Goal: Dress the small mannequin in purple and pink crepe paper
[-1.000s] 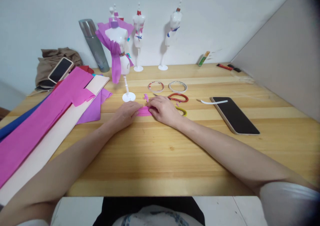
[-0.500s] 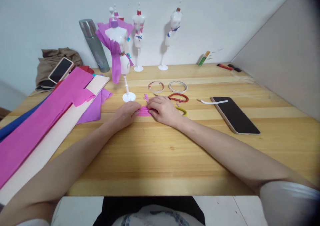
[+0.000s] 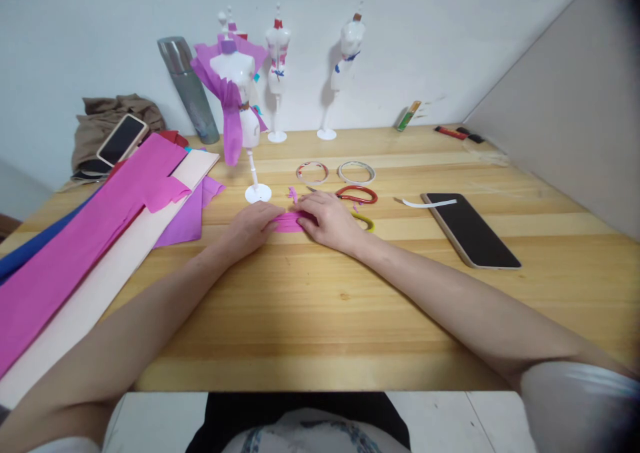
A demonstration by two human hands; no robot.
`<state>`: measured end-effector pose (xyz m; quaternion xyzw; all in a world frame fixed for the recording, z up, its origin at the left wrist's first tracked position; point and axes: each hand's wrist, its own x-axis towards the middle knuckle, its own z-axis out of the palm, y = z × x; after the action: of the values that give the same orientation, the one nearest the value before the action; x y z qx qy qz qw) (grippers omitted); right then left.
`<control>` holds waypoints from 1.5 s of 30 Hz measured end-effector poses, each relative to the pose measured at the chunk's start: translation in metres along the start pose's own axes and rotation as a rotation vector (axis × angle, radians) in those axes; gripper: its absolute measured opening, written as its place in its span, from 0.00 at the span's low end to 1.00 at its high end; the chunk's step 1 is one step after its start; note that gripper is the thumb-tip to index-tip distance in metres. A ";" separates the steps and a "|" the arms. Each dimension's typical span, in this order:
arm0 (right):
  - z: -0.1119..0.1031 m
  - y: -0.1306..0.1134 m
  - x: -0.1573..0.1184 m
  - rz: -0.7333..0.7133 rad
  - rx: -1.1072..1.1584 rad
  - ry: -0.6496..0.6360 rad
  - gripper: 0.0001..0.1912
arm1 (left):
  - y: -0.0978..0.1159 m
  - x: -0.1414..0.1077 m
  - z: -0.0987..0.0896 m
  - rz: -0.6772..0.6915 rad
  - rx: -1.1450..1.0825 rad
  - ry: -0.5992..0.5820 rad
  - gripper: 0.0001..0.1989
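Note:
A small folded strip of bright pink paper (image 3: pixel 288 223) lies on the wooden table between my two hands. My left hand (image 3: pixel 254 227) has its fingers closed on the strip's left end. On the right end, my right hand (image 3: pixel 327 221) presses and pinches with bent fingers. Just beyond them is a small pink scrap (image 3: pixel 293 194). Scissors with a red handle (image 3: pixel 357 195) and a yellow handle (image 3: pixel 364 223) lie beside and partly under my right hand. The white stand of a mannequin draped in purple paper (image 3: pixel 231 99) is behind my left hand.
Two tape rolls (image 3: pixel 356 173) lie beyond my hands. More mannequins (image 3: pixel 279 73) and a tilted bottle (image 3: pixel 190 93) stand by the wall. Long pink sheets (image 3: pixel 95 239) cover the left side; a phone (image 3: pixel 475 233) with a white strip is at right.

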<state>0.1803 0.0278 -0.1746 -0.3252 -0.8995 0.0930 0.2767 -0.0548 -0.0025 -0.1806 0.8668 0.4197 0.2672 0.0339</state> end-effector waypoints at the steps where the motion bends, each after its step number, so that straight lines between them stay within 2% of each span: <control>1: 0.000 0.000 0.000 0.000 -0.002 0.001 0.13 | 0.000 0.000 0.000 0.004 -0.007 0.003 0.12; 13: 0.000 0.001 0.001 -0.068 0.030 0.023 0.13 | 0.006 -0.001 -0.007 -0.013 0.049 0.029 0.13; 22: 0.001 -0.002 -0.001 0.070 0.195 0.106 0.12 | 0.006 0.000 -0.009 -0.022 0.057 0.067 0.12; 29: 0.001 -0.001 0.000 0.093 0.253 0.117 0.12 | 0.007 0.002 -0.009 -0.036 0.095 -0.009 0.15; 37: 0.000 0.000 0.000 0.000 0.213 0.094 0.11 | 0.007 0.002 -0.008 -0.009 0.144 -0.049 0.12; 41: -0.005 0.001 -0.002 -0.111 0.235 0.170 0.12 | 0.006 0.002 -0.008 -0.023 0.126 -0.047 0.15; 45: -0.011 -0.002 -0.003 -0.253 0.222 0.167 0.09 | 0.010 0.003 -0.013 -0.056 0.092 -0.015 0.17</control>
<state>0.1873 0.0237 -0.1660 -0.1835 -0.8913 0.1291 0.3940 -0.0529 -0.0090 -0.1653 0.8573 0.4553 0.2401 0.0046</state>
